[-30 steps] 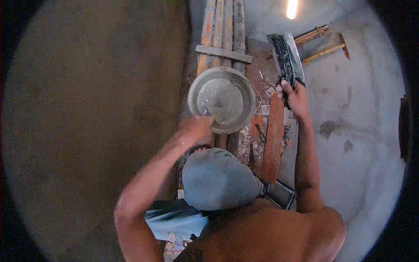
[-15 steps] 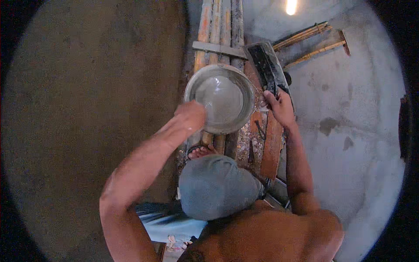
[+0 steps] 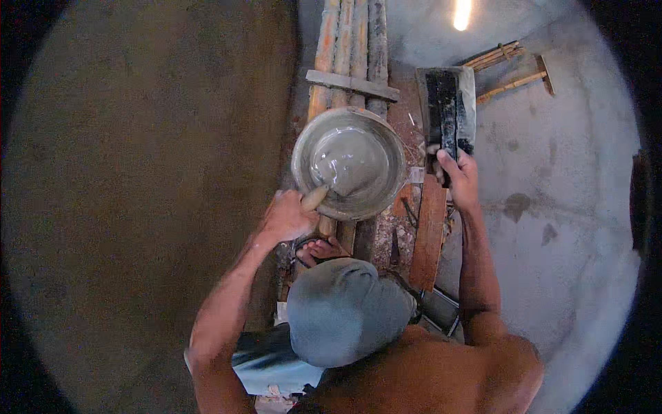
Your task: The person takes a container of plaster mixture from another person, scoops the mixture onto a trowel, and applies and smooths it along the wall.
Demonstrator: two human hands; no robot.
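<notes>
A round tub (image 3: 298, 162) holds wet grey mix (image 3: 352, 155) with a shiny, uneven surface. My left hand (image 3: 281, 219) is closed at the tub's near left rim, around a tool with a tan, wooden-looking handle (image 3: 315, 199). One end of the handle points over the rim toward the mix; the tool's other end is hidden. To the right of the tub, my right hand (image 3: 460, 181) grips the near end of a long rectangular plastering float (image 3: 448, 110). The float has a dark back with a pale, smeared edge and stands nearly straight up in view.
Several round poles (image 3: 341, 41) run beneath the tub, with a short board (image 3: 353, 84) across them. Reddish planks (image 3: 429, 241) and rubble lie at right. A brown wall surface (image 3: 152, 172) rises left, a grey one (image 3: 545, 241) right. A wooden frame (image 3: 517, 83) lies far right; a lamp (image 3: 463, 14) glows.
My left hand has drawn back from over the tub toward the near left, showing the tan handle. The float has shifted right and turned from slanted to nearly upright. The mix's surface looks more stirred.
</notes>
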